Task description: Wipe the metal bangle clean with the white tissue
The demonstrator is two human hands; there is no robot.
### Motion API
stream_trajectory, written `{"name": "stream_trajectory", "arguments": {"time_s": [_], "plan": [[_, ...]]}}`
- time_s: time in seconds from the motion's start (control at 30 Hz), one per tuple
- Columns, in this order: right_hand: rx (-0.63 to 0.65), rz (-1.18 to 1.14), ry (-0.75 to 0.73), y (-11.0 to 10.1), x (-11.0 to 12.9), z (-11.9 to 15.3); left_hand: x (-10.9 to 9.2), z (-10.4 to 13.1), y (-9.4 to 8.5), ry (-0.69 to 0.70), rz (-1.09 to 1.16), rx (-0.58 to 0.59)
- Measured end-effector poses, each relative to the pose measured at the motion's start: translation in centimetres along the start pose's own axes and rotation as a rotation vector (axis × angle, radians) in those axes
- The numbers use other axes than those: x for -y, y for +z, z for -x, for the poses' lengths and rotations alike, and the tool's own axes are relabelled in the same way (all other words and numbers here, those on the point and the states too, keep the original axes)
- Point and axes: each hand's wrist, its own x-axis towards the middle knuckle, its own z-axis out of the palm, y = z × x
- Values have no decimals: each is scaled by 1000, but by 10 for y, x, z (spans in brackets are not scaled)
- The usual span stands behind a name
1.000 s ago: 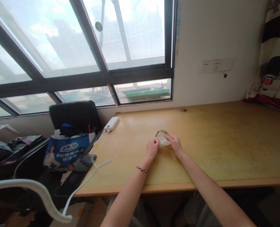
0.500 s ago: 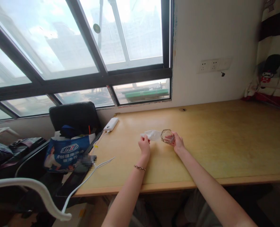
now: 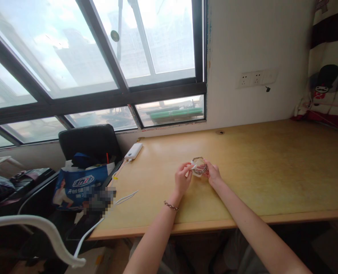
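At the frame's middle, the clear, short glass [image 3: 199, 167] stands upright, mouth up, on the tabletop [image 3: 271, 171], right hand [image 3: 212, 174] fingers closed around it, left hand [image 3: 182, 179] pinching a white tissue [image 3: 193, 166] against its rim.

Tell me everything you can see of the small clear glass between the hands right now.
The small clear glass looks transparent and faceted, with an angular rim facing up. It is upright over the yellow wooden desk, though I cannot tell if it rests on it. The right hand grips its right side; the left hand presses a crumpled white tissue against its left side. Finer detail is too small to tell.
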Motion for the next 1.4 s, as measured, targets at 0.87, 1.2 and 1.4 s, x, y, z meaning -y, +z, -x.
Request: {"name": "stream_trajectory", "arguments": {"time_s": [0.87,1.2,1.4], "plan": [[-82,259,-197,3,-6,4,1,0,-3,29,-164,242],[67,85,-71,4,-3,7,-8,-4,-8,131,-370,220],[14,110,-97,3,-9,3,-15,-4,-7,123,-518,266]]}}
